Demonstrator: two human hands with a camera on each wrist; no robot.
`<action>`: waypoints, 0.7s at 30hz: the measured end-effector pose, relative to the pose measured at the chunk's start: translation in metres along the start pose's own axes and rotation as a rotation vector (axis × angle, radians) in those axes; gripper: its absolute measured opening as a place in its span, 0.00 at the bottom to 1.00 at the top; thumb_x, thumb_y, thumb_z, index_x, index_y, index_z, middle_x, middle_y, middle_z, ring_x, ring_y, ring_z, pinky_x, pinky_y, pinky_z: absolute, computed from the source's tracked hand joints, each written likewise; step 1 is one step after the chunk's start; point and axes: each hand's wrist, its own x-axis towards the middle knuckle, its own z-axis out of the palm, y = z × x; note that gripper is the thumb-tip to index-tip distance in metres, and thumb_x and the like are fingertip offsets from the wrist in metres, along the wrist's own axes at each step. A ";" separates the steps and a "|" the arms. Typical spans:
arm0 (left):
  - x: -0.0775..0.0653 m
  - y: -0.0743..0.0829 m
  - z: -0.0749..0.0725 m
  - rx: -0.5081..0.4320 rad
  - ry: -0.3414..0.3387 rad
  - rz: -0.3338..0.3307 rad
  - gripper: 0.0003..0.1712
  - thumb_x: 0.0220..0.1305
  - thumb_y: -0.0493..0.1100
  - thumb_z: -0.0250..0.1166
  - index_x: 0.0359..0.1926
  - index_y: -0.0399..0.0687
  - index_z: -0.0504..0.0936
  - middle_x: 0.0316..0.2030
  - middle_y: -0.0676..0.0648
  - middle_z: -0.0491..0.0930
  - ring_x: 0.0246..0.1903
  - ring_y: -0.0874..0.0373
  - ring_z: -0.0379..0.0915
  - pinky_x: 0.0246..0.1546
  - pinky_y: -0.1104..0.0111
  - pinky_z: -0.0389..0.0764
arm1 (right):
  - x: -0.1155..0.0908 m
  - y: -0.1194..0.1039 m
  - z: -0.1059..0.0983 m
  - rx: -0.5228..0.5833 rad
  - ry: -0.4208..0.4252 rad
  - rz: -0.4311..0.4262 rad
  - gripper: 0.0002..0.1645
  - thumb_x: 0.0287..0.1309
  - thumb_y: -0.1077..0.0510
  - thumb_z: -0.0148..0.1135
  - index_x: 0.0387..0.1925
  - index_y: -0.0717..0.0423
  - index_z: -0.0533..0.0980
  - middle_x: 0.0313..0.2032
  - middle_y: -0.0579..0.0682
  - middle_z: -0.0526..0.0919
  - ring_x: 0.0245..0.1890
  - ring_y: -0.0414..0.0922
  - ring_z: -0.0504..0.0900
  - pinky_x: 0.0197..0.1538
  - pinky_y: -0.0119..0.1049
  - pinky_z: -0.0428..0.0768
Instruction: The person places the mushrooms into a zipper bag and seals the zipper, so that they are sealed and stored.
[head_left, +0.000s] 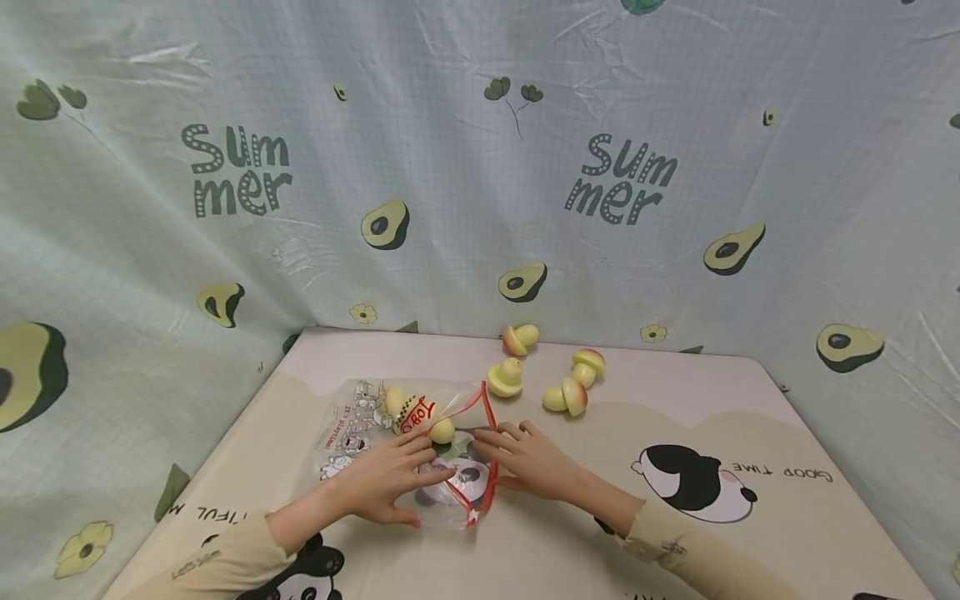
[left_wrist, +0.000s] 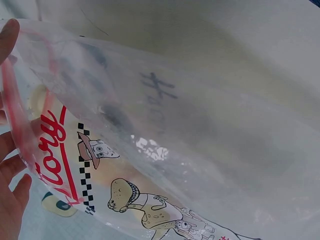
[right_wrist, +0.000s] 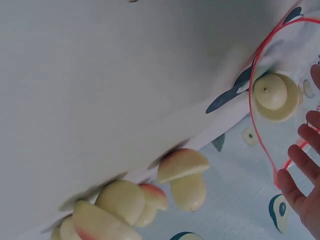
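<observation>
A clear plastic zip bag [head_left: 468, 396] with a red-edged mouth and cartoon print lies on the table, its mouth facing right and parted. Inside it, a yellow toy mushroom [right_wrist: 270, 92] shows through the opening; another yellow shape [head_left: 392, 400] appears through the printed plastic. My left hand [head_left: 386, 479] rests spread over the bag near its mouth, fingers fairly straight. At the red rim, my right hand [head_left: 528, 458] touches the bag with extended fingers; its palm side [right_wrist: 307, 200] faces the opening. Behind the bag stand several loose mushrooms with reddish caps, including one mushroom [head_left: 506, 379] nearest the mouth.
The pale table mat [head_left: 720, 392] carries panda prints and lettering. A hanging cloth [head_left: 450, 150] with avocado prints rises behind and along both sides of the table. Two mushrooms [head_left: 566, 397] lie against each other right of the bag, and another mushroom [head_left: 521, 339] lies near the back edge.
</observation>
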 end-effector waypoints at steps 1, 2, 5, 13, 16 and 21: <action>0.000 0.000 0.000 -0.004 -0.001 -0.002 0.40 0.41 0.70 0.61 0.55 0.56 0.73 0.42 0.50 0.76 0.48 0.55 0.69 0.59 0.55 0.64 | -0.002 0.001 -0.001 0.007 0.007 0.000 0.37 0.44 0.40 0.63 0.57 0.48 0.68 0.57 0.43 0.70 0.50 0.41 0.70 0.42 0.37 0.73; 0.000 0.000 0.000 -0.008 -0.001 -0.005 0.40 0.41 0.70 0.61 0.55 0.56 0.73 0.42 0.51 0.76 0.48 0.55 0.69 0.59 0.56 0.64 | -0.003 0.002 -0.003 0.012 0.012 0.001 0.37 0.44 0.42 0.63 0.57 0.48 0.68 0.57 0.43 0.71 0.49 0.41 0.70 0.42 0.37 0.73; 0.000 0.001 0.000 -0.004 0.000 -0.006 0.40 0.41 0.69 0.61 0.55 0.55 0.73 0.42 0.51 0.76 0.47 0.55 0.68 0.59 0.56 0.64 | -0.006 0.006 -0.006 0.016 0.014 0.004 0.36 0.45 0.44 0.64 0.57 0.48 0.68 0.57 0.43 0.71 0.49 0.41 0.70 0.43 0.36 0.73; -0.001 0.002 0.000 0.009 -0.001 -0.015 0.40 0.43 0.69 0.60 0.55 0.56 0.72 0.43 0.51 0.76 0.49 0.55 0.68 0.59 0.57 0.65 | -0.015 0.013 -0.010 0.035 0.046 0.017 0.37 0.44 0.47 0.65 0.58 0.49 0.67 0.56 0.44 0.72 0.48 0.42 0.71 0.44 0.37 0.73; -0.001 0.002 0.000 0.007 0.009 -0.015 0.39 0.43 0.69 0.60 0.55 0.56 0.73 0.42 0.51 0.76 0.49 0.56 0.68 0.59 0.57 0.64 | -0.020 0.015 -0.009 0.032 0.054 0.031 0.36 0.44 0.48 0.65 0.57 0.50 0.67 0.55 0.44 0.73 0.48 0.42 0.71 0.45 0.38 0.73; 0.000 0.002 0.000 0.004 0.023 -0.010 0.38 0.43 0.68 0.61 0.54 0.56 0.73 0.42 0.51 0.76 0.48 0.56 0.68 0.58 0.57 0.65 | -0.028 0.020 -0.006 0.031 0.049 0.067 0.36 0.44 0.48 0.66 0.57 0.50 0.67 0.54 0.44 0.73 0.49 0.43 0.71 0.47 0.39 0.73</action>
